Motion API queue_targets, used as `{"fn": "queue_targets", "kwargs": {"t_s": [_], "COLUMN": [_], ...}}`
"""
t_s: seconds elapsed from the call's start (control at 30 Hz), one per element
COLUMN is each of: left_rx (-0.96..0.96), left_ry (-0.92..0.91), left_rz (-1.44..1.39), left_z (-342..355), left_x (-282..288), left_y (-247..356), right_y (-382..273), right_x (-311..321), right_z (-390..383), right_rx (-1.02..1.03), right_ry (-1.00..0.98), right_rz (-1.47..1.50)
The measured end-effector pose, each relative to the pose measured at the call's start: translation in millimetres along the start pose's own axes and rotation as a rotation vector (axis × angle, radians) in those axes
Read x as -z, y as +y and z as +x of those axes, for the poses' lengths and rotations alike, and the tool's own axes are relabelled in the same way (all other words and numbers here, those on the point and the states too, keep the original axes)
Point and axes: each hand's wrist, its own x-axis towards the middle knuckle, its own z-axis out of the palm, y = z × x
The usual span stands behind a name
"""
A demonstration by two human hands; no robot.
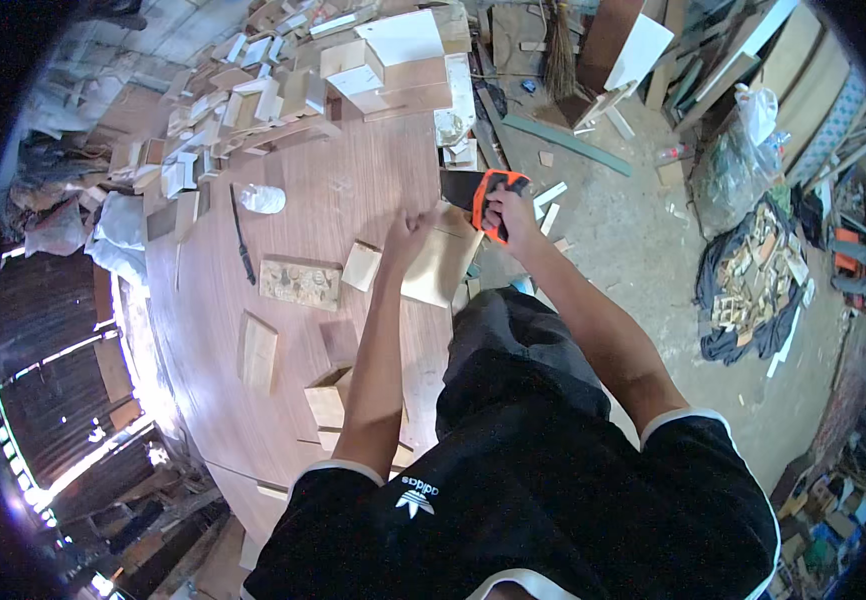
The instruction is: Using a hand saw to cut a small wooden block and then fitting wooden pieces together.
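My right hand (pixel 509 214) is wrapped round the orange and black handle (pixel 487 205) of a handsaw. The saw's dark blade (pixel 460 187) points left, at the far end of a light wooden board (pixel 440 265). This board lies at the table's right edge, close to my legs. With its fingers curled, my left hand (pixel 411 232) grips the board's far left side; its fingertips are partly hidden. Just left of the board sits a small light wood block (pixel 361 266), and beyond that a patterned wood block (pixel 299 284).
The wood-topped table (pixel 203 350) carries a dark thin tool (pixel 242 235), a clear plastic cup-like item (pixel 263 199), and several wood pieces. Offcuts (pixel 253 105) are heaped at its far end. On the floor to the right are a scrap-filled dark sack (pixel 753 285) and a green strip (pixel 568 145).
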Motion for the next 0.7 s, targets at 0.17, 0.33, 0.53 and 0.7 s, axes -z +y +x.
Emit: {"fn": "queue_targets", "kwargs": {"t_s": [0.17,0.33,0.53,0.7], "left_rx": [0.124,0.062,0.066,0.057], "left_ry": [-0.418,-0.233,-0.051,-0.072], "left_rz": [0.016,0.033,0.255,0.434], "left_z": [-67,-90,-115,-134], "left_x": [6,-4,-17,-19], "left_y": [12,25,14,48], "right_y": [-18,-20,3,10], "right_x": [30,63,93,107], "right_z": [-33,-45,-63,-77], "right_rx": [-0.006,0.008,0.006,-0.032], "right_ry": [-0.119,-0.274,-0.313,-0.075], "right_rz": [0.109,0.182,0.209,0.292]}}
